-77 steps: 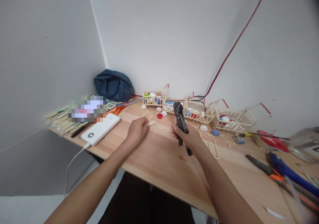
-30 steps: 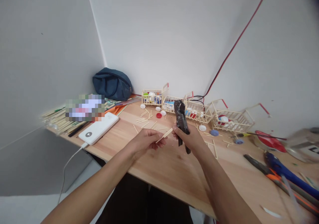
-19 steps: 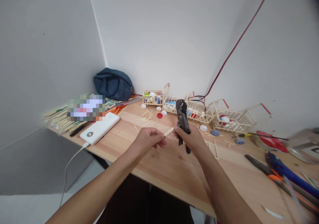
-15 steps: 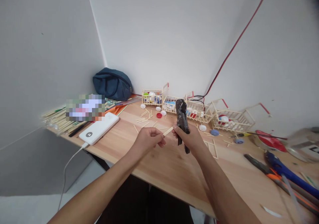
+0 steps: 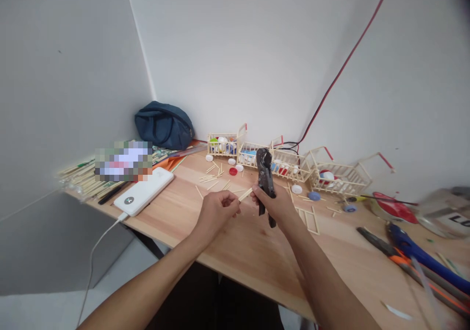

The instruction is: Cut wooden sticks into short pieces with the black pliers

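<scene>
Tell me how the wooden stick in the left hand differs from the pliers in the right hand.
The wooden stick is pale and thin; the pliers are dark and bulky. The left hand pinches the wooden stick at its fingertips; the right hand wraps the pliers in a fist. The wooden stick slants gently; the pliers stand nearly upright, head up. Both are held above the table.

The table [image 5: 235, 242] is smooth pale wood, the stick [image 5: 245, 194] is bare wood, and the pliers [image 5: 265, 178] are dark matt metal.
</scene>
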The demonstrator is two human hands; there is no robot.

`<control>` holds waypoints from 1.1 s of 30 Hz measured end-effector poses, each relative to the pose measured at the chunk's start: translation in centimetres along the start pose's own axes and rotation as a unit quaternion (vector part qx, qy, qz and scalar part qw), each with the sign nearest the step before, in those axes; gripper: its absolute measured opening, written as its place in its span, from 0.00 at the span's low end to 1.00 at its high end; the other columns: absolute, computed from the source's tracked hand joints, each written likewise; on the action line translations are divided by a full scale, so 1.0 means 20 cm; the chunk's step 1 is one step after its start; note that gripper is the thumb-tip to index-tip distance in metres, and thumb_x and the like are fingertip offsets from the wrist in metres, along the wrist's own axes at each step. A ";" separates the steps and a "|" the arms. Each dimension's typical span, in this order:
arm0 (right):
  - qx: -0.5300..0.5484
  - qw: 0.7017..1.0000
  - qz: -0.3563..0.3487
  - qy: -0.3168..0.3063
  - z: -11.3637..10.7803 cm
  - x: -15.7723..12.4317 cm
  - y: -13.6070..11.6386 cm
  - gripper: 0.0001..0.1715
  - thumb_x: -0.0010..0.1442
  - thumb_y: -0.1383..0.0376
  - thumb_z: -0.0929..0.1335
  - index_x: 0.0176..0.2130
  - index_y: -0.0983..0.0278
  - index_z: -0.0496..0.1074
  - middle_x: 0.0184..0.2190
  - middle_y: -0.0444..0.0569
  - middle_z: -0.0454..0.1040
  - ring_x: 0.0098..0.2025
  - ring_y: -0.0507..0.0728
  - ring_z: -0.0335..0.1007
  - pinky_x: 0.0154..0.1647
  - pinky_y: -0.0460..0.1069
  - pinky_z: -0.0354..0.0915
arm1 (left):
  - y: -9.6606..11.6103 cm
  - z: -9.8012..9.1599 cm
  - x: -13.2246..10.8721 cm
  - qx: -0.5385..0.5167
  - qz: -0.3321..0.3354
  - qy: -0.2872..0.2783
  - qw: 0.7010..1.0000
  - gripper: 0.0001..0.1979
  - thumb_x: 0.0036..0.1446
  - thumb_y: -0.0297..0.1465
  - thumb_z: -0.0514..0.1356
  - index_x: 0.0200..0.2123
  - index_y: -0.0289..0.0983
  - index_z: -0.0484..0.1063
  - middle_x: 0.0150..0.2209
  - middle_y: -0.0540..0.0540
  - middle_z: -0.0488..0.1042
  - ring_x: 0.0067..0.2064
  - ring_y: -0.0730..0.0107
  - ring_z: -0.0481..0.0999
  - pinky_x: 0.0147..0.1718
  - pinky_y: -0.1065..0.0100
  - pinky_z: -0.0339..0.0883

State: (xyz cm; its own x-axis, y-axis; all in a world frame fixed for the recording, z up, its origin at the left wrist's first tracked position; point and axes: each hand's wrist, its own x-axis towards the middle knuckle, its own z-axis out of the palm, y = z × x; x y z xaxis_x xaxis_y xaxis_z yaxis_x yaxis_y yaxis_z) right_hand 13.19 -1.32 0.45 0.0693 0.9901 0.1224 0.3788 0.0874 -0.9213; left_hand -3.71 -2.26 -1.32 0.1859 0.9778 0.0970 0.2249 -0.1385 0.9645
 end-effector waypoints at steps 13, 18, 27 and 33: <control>-0.113 0.992 -0.055 0.013 -0.01 -0.01 -0.02 0.12 0.55 0.56 0.63 0.33 0.62 0.69 0.23 0.45 0.74 0.26 0.56 0.72 0.29 0.48 0.64 | 0.02 -0.03 0.00 -0.112 -0.052 -0.086 0.989 0.09 0.48 0.34 0.60 0.23 0.34 0.72 0.23 0.47 0.74 0.24 0.75 0.69 0.25 0.73 0.60; -0.126 0.986 -0.109 0.022 0.00 -0.03 -0.05 0.11 0.56 0.57 0.63 0.34 0.62 0.69 0.27 0.46 0.75 0.29 0.56 0.72 0.33 0.48 0.64 | 0.03 -0.03 0.00 -0.211 -0.093 -0.100 0.968 0.10 0.47 0.34 0.61 0.23 0.32 0.71 0.23 0.46 0.74 0.22 0.77 0.66 0.25 0.73 0.59; -0.163 0.973 -0.161 0.021 0.00 -0.05 -0.08 0.10 0.57 0.61 0.63 0.38 0.61 0.71 0.29 0.45 0.75 0.31 0.56 0.71 0.32 0.47 0.62 | 0.03 -0.06 0.00 -0.270 -0.136 -0.118 0.946 0.09 0.45 0.33 0.63 0.23 0.32 0.72 0.23 0.46 0.74 0.22 0.79 0.66 0.24 0.74 0.59; -0.203 0.963 -0.179 0.015 -0.01 -0.05 -0.09 0.09 0.58 0.61 0.62 0.36 0.61 0.70 0.28 0.45 0.74 0.30 0.56 0.69 0.31 0.46 0.60 | 0.03 -0.07 0.00 -0.285 -0.153 -0.127 0.938 0.09 0.45 0.33 0.63 0.23 0.32 0.72 0.23 0.47 0.73 0.22 0.79 0.67 0.24 0.74 0.59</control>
State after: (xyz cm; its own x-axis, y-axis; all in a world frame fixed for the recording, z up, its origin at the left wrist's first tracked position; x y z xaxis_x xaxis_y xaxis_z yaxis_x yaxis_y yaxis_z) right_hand 12.74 -2.58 1.99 -0.1094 0.9002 0.4215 0.7122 0.3668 -0.5985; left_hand -4.82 -2.09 -0.47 0.4335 0.8791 -0.1981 -0.2294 0.3202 0.9191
